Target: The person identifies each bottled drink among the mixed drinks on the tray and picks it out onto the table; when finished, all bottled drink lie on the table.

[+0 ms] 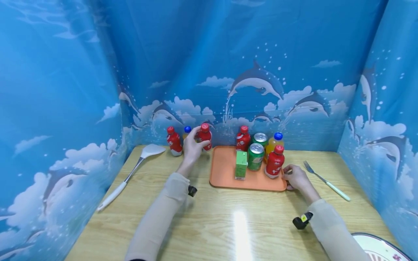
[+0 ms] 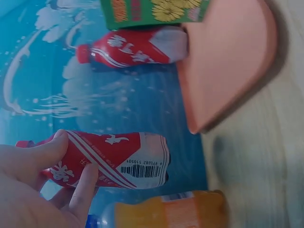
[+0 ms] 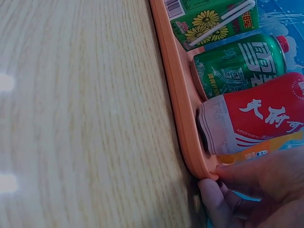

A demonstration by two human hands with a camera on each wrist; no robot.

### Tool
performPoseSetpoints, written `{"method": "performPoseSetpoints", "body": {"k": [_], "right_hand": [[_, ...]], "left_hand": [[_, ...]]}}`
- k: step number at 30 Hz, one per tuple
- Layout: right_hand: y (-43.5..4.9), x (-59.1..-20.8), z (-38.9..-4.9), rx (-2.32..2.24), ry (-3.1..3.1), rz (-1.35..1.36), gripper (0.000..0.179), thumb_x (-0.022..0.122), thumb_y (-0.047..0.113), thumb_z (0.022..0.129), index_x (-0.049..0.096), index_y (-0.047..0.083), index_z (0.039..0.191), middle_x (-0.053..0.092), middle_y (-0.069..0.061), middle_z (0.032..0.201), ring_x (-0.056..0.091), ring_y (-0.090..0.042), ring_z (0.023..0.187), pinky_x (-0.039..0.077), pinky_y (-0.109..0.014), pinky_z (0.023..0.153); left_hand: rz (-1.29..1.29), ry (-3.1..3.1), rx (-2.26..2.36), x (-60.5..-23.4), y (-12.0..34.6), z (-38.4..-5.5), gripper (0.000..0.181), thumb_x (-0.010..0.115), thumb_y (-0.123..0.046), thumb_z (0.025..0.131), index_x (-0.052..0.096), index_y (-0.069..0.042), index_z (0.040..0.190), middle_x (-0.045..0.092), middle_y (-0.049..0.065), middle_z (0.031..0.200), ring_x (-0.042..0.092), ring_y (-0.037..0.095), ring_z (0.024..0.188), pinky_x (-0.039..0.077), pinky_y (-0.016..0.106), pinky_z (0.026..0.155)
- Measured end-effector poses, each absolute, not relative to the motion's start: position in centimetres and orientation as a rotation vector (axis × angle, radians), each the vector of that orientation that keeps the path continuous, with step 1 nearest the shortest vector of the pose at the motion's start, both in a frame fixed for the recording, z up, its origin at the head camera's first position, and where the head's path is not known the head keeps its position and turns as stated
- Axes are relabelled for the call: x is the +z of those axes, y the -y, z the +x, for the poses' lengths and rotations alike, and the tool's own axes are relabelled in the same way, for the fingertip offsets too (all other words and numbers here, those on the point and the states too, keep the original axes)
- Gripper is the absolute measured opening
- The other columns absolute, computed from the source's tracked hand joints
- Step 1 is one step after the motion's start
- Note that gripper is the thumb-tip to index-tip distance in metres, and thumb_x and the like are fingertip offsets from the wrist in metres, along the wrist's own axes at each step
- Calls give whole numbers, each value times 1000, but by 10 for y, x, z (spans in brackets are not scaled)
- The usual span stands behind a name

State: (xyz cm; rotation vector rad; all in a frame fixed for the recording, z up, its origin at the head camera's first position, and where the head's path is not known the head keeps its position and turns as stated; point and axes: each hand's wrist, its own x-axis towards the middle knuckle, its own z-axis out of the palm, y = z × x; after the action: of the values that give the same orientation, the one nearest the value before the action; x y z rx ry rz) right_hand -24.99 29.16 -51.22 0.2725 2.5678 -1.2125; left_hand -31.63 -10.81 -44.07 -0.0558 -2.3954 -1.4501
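My left hand (image 1: 193, 145) grips a red-labelled bottle (image 2: 118, 159) round its sides, and in the left wrist view its base appears raised off the table. Just left of that hand stand another red bottle (image 1: 174, 142) and a blue-capped orange drink bottle (image 2: 183, 209), which the hand partly hides in the head view. At the front right corner of an orange tray (image 1: 223, 177), my right hand (image 1: 295, 177) pinches the rim between thumb and fingers. On the tray stand a green carton (image 1: 241, 166), two green cans (image 1: 255, 159), two red bottles (image 1: 275, 163) and an orange drink bottle (image 1: 271, 145).
A white-headed spatula (image 1: 125, 181) lies along the table's left side. Right of the tray is a fork (image 1: 326, 181) with a pale green handle. Part of a patterned plate (image 1: 365, 239) shows at the lower right. Blue dolphin-print curtains (image 1: 202, 72) enclose the wooden table (image 1: 196, 228).
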Motion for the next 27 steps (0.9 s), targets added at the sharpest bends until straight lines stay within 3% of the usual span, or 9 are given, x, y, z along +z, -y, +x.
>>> {"method": "performPoseSetpoints", "body": {"k": [5,27], "right_hand": [[-293,-515,-251,-1215,-2581,274,34,59,4,101,52,-11,131,64,-28,112,67,-19,79,65,-31,64],[-289,-511,-247,-1218,-2565,314,32,58,3,102,52,-9,131,64,-27,111,66,-18,76,63,-32,63]], "left_hand": [[-34,2446,-1362,-451,108,-323,65,87,-13,86,61,-17,145,70,10,139,69,31,123,58,51,105],[140,2521,-1265,-470,97,-337,62,86,-14,87,61,-19,144,74,13,133,71,35,120,58,51,103]]}}
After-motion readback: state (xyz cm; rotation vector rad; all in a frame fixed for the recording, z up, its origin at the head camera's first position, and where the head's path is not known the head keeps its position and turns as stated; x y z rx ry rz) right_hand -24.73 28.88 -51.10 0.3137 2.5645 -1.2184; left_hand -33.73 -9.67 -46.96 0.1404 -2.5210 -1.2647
